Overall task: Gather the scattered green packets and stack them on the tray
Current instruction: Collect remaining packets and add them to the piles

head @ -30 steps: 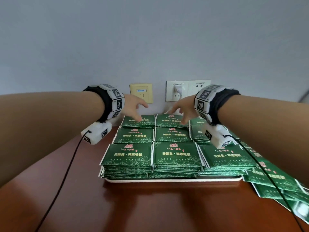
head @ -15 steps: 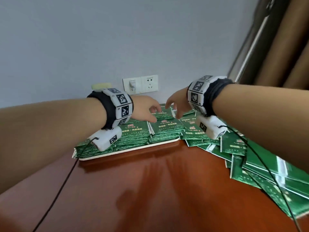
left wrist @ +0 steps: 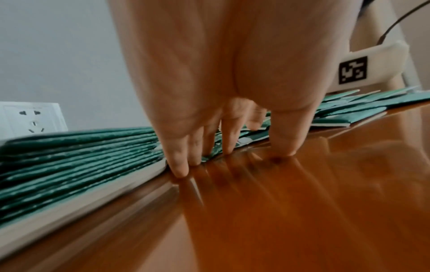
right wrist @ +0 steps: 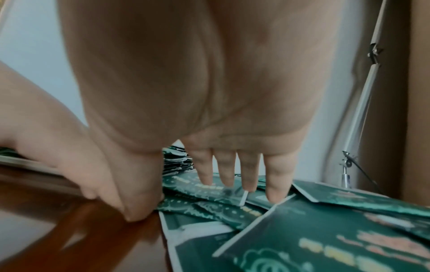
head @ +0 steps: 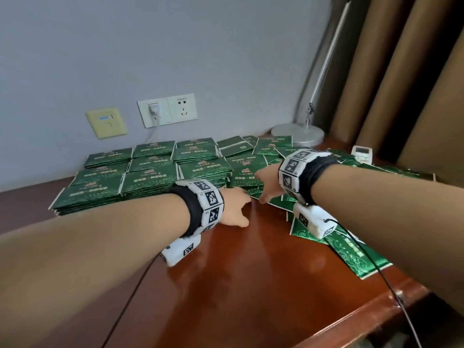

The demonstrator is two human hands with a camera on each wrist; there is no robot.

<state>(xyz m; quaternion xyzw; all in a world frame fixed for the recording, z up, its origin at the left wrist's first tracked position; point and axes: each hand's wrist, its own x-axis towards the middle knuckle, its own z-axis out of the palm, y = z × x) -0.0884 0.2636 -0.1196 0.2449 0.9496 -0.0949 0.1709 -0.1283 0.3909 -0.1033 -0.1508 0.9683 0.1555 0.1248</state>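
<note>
Both my hands are down at the near-right corner of the tray (left wrist: 76,206), w/ nothing held. My left hand (head: 234,208) has fingers straight, tips (left wrist: 180,170) touching the wood surface (head: 251,285) right by the tray edge. My right hand (head: 267,183) is spread too: thumb down on the wood, fingertips (right wrist: 277,195) resting on the loose packets (head: 356,249), no pinch yet.

The stacked packets (head: 148,179) sit in neat rows on the tray, several deep. The loose ones lie overlapping in a messy fan on the surface to the right, touching the tray's right side and running back toward the lamp base (head: 297,133).

Handling, my guess: flat foil-type sachets, light, thin, prob glossy & slick, so they'll slide over each other and over polished wood. Bendy, not fragile. Hard to pick flat off the surface; best to slip the thumb under an overhanging corner, fingers on top, & pinch a few together by the edge. Squeeze firm or the bunch will fan out.
</note>
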